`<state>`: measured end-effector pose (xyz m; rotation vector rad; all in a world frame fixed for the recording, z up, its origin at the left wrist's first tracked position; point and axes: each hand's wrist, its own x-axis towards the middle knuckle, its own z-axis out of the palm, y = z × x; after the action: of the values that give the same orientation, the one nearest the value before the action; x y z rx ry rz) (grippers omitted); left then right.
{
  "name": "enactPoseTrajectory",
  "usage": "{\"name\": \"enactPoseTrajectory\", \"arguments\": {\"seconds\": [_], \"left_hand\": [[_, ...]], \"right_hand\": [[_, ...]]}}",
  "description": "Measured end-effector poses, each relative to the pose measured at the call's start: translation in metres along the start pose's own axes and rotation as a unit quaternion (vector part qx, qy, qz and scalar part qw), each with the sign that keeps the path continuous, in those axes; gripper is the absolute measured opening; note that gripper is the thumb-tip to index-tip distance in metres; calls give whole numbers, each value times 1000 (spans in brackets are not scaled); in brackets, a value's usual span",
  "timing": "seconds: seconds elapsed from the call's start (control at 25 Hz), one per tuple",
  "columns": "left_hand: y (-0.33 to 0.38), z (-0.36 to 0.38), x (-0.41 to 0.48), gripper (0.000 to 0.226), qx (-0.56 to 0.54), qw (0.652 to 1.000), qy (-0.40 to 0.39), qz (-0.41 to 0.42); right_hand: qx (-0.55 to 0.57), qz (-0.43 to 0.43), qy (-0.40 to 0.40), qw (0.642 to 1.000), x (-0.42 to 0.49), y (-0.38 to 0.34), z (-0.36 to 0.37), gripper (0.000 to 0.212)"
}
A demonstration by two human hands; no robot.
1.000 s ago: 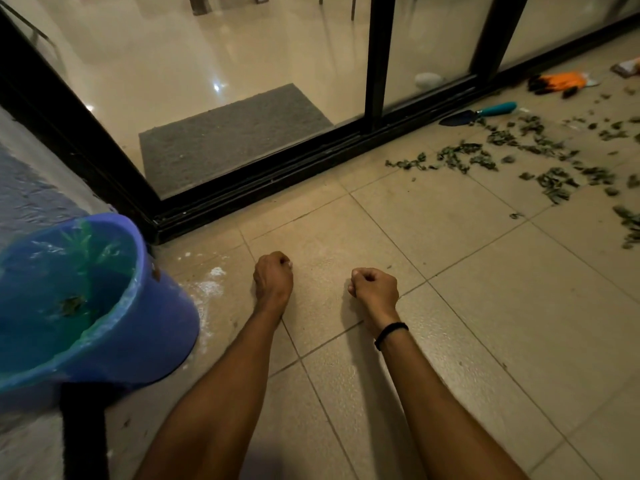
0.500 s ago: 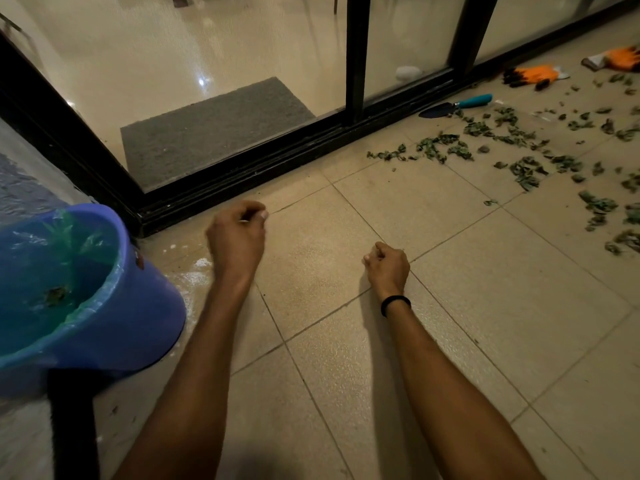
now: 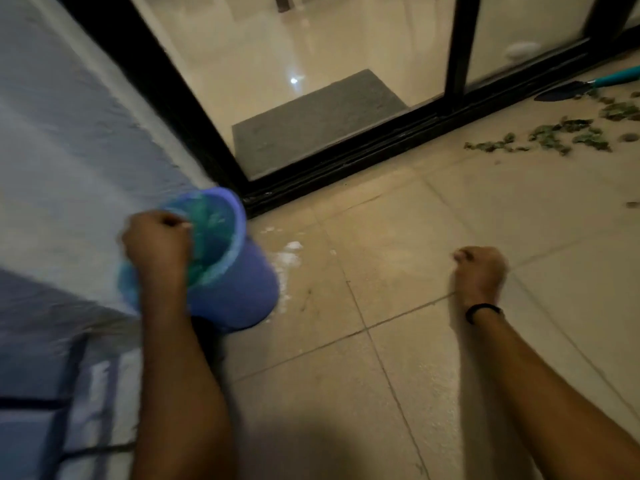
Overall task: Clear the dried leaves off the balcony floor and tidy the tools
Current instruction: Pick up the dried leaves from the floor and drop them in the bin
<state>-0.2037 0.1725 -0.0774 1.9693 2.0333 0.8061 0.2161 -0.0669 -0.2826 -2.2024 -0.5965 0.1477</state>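
Note:
A blue bucket (image 3: 235,292) lined with a green bag stands on the tiles in the corner by the wall. My left hand (image 3: 157,244) is a closed fist at the bucket's near-left rim, blurred; nothing shows between its fingers. Out over the bare tiles to the right, my right hand (image 3: 479,271) is also a closed fist, with a black band on the wrist. Dried green leaves (image 3: 550,136) lie scattered at the far right. Just beyond them a trowel with a teal handle (image 3: 588,84) lies beside the door track.
A black-framed sliding glass door (image 3: 381,143) runs across the back, with a grey mat (image 3: 311,123) behind the glass. A rough pale wall (image 3: 69,150) fills the left side. White stains (image 3: 291,254) mark the tile beside the bucket.
My view swung left and the orange gloves dropped out of sight. My left hand lifted off the floor and moved left to the bucket's rim. My right fist stayed over the tiles.

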Motion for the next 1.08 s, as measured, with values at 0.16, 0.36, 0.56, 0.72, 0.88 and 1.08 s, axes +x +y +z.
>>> {"name": "enactPoseTrajectory", "arguments": {"seconds": [0.16,0.36,0.56,0.72,0.88,1.08], "left_hand": [[62,-54,-57,17,55,998,3,-21],[59,-52,-57,12,33,998,7,-51],[60,-48,-55,18,47,998,1,-52],[63,-43,-56,23,76,996,-14,-50],[67,-42,-57,25,88,995,-14,-34],[74,-41,-60,24,91,995,-10,-27]], "right_hand": [[-49,16,-14,999,2,6,11,14],[-26,29,1,999,-4,2,3,17],[-13,31,6,999,-13,-7,-3,17],[15,59,16,998,-20,-17,-1,17],[33,72,-12,997,-31,-35,8,15],[49,51,-23,997,-41,-59,17,15]]}}
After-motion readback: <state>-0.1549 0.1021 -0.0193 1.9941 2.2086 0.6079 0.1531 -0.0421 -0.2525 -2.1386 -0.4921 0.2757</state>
